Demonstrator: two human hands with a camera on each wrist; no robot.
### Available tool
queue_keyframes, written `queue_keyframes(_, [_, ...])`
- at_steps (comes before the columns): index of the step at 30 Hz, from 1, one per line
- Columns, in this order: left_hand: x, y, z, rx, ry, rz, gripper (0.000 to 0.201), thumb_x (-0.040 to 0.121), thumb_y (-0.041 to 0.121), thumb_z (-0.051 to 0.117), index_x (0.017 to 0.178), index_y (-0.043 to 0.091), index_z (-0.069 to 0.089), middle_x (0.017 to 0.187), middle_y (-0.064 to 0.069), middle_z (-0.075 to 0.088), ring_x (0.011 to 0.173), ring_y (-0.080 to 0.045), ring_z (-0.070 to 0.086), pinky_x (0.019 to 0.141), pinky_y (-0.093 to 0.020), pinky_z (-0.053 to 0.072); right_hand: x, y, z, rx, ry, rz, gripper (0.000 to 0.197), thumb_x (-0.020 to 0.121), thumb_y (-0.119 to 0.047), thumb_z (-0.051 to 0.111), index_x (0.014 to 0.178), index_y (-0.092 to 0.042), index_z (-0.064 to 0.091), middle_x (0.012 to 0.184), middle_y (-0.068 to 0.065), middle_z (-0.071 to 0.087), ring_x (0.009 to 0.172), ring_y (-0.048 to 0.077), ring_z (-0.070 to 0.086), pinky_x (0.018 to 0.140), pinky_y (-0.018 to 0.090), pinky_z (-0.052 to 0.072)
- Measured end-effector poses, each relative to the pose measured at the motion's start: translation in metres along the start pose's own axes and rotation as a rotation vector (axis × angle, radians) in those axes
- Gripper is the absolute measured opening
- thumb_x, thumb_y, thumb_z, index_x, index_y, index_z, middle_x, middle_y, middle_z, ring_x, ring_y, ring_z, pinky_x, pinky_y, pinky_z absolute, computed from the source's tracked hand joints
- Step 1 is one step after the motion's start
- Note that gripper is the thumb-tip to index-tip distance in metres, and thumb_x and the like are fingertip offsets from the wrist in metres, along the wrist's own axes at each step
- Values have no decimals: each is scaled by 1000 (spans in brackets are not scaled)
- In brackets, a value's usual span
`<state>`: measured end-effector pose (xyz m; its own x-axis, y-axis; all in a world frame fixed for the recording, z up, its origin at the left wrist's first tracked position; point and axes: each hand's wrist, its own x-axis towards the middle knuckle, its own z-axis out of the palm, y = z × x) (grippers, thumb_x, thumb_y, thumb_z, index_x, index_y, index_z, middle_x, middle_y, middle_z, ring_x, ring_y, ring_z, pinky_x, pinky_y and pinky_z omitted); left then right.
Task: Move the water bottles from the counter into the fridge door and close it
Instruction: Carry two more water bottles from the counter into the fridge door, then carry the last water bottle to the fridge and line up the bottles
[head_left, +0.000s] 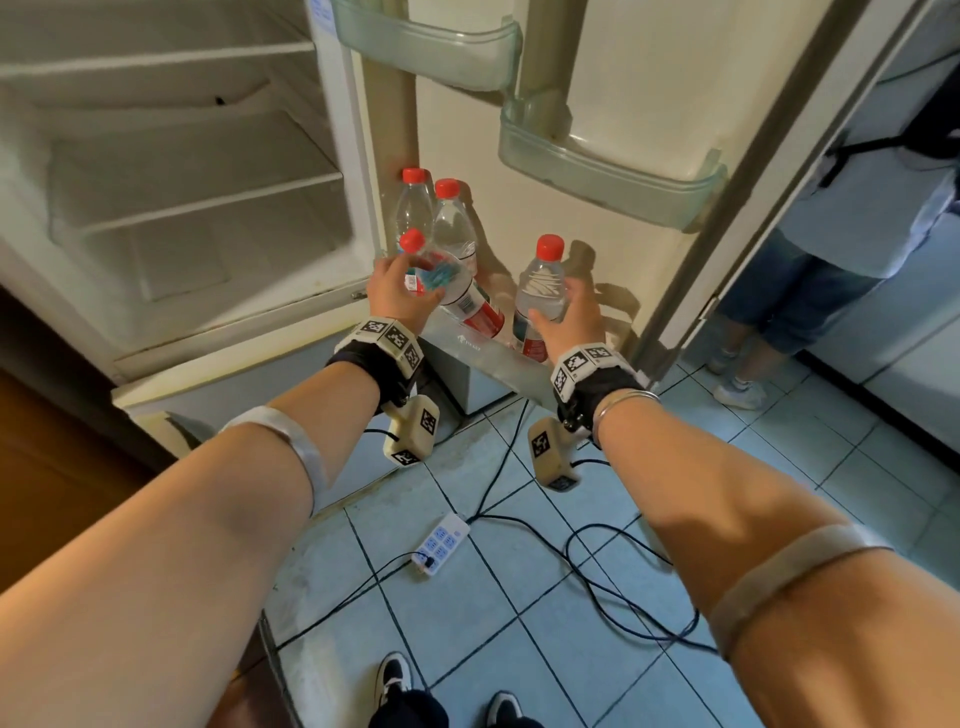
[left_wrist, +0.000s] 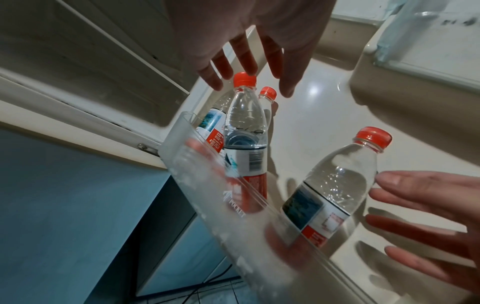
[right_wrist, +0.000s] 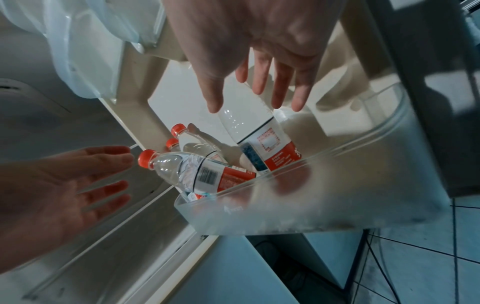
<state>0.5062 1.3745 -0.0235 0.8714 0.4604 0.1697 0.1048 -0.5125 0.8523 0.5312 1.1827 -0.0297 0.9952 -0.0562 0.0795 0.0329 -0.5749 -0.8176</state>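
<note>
Four red-capped water bottles (head_left: 454, 228) stand in the bottom door shelf (head_left: 483, 358) of the open fridge door (head_left: 597, 104). The left hand (head_left: 397, 291), fingers spread and holding nothing, hovers by the leaning front-left bottle (head_left: 447, 283). The right hand (head_left: 569, 312), likewise loose, sits just beside the right-hand bottle (head_left: 540, 291).

The head view looks down from above at the fridge door's bottom shelf (head_left: 488, 358); both wrist views look up close beneath it, sharing its bottles.
</note>
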Motion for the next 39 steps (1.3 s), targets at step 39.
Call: queue_keyframes(39, [-379,146,251,-180,-984,281,20,81,2,63,100,5,59,111,-16,63,92,-19,53,85,-27,47,-291,240,-291,-30,514,458,17,88,-20,57,100,-11,64,104,9,70,96,23,66,86,30,48])
